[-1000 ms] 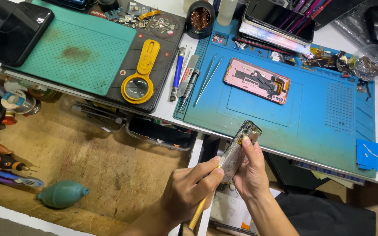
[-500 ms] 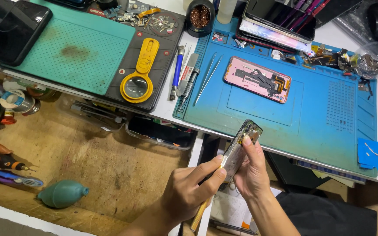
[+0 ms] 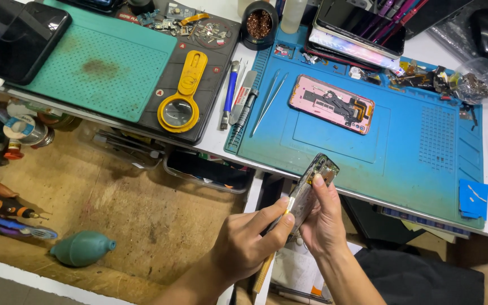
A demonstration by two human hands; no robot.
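My right hand (image 3: 324, 221) grips a disassembled phone frame (image 3: 314, 182) from behind and holds it tilted on edge, just in front of the blue work mat (image 3: 425, 164). Pinched in the fingers of my left hand (image 3: 248, 244) is a thin yellowish tool (image 3: 265, 270); its tip rests against the frame's near edge and its handle runs down below the hand. Both hands hover over the gap in front of the white table.
An opened pink phone (image 3: 332, 104) lies on the blue mat, with tweezers (image 3: 268, 100) and screwdrivers (image 3: 230, 94) at the mat's left edge. A green mat (image 3: 94, 62) holds a yellow magnifier (image 3: 181, 107). On the lower wooden shelf lies a teal air blower (image 3: 82, 247).
Almost nothing differs. My left fingers have shifted slightly along the frame's edge, and both hands keep their hold.
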